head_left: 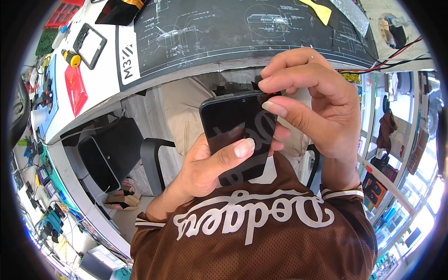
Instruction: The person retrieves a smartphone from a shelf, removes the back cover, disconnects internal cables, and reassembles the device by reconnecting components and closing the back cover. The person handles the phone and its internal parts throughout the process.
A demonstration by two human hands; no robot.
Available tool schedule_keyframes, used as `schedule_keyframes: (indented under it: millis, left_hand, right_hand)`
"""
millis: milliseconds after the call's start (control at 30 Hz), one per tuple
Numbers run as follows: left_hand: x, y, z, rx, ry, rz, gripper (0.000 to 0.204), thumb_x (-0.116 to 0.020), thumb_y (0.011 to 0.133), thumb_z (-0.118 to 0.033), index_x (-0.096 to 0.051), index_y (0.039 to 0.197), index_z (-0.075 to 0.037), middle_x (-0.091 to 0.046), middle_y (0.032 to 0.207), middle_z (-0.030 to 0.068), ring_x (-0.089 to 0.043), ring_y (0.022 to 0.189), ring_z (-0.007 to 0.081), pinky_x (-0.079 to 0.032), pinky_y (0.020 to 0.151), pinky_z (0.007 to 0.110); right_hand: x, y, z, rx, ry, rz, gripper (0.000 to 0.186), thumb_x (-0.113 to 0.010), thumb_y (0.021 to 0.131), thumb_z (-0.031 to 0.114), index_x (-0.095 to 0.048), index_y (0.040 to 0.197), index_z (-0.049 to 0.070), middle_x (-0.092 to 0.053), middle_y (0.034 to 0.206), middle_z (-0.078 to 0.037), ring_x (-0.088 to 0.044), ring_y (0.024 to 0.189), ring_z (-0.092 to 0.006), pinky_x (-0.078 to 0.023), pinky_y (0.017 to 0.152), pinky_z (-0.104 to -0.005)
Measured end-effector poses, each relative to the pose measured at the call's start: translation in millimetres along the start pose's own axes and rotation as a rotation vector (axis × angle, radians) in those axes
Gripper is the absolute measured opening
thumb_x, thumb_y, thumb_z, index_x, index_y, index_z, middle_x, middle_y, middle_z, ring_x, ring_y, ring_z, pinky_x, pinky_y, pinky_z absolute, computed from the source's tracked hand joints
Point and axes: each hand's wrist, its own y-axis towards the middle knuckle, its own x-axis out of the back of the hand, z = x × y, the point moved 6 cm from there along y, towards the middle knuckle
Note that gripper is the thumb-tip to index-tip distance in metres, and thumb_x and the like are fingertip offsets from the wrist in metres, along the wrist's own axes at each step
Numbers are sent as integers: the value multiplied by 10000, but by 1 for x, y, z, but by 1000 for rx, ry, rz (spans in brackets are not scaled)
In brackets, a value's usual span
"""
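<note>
A black smartphone (233, 121) with a dark, glossy screen lies tilted in my left hand (205, 165), just off the workbench's front edge. My left thumb presses across the lower part of the screen, and the fingers wrap behind to the right side. My right hand (322, 98) is at the phone's upper right corner, with thumb and index finger in a pinch. A small dark and red bit (274, 94) shows between those fingertips; too little of it is visible to tell its kind. The screen reflects my shirt lettering.
A dark work mat (210, 32) with white line drawings covers the bench. On it lies a yellow flat tool (319, 11). At the left are an empty phone frame (90, 45), a yellow-black screwdriver (71, 59) and a red packet (75, 89). Loose wires (392, 63) cross the right edge.
</note>
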Motion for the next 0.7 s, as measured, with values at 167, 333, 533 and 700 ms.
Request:
schedule_keyframes:
  millis: [167,333,533,700]
  left_hand:
    - [-2,0,0,11,6,12,662,-630,966,-364,-462,1427,79,-667,1251,254,-701,1123,324,-590,985,457]
    - [4,10,4,-36,-264,29,792,-516,1020,-521,-336,1545,44,-640,1300,241,-691,1135,339,-578,999,468]
    - [30,48,-27,-156,-582,303,948,-256,1041,-704,-235,1588,70,-569,1409,221,-649,1192,361,-546,1020,545]
    - [21,56,-41,-167,-833,472,830,-268,1059,-629,-359,1532,47,-585,1367,240,-622,1207,416,-454,1102,616]
  right_hand:
    - [2,-3,1,66,-77,-8,294,-808,818,27,-742,1105,18,-645,1240,-149,-600,1044,-172,-438,902,-278]
    - [4,-9,0,75,-152,-105,876,-900,738,322,-522,1442,-37,-562,1435,-172,-573,1186,-209,-427,981,-327]
    - [-19,-47,-25,28,-14,-4,1125,-981,606,363,-457,1536,9,-552,1459,-146,-599,1196,-233,-482,941,-347]
    - [-41,-73,-39,-132,365,-54,708,-862,826,81,-539,1448,-18,-685,1226,-135,-678,1052,-183,-549,831,-293]
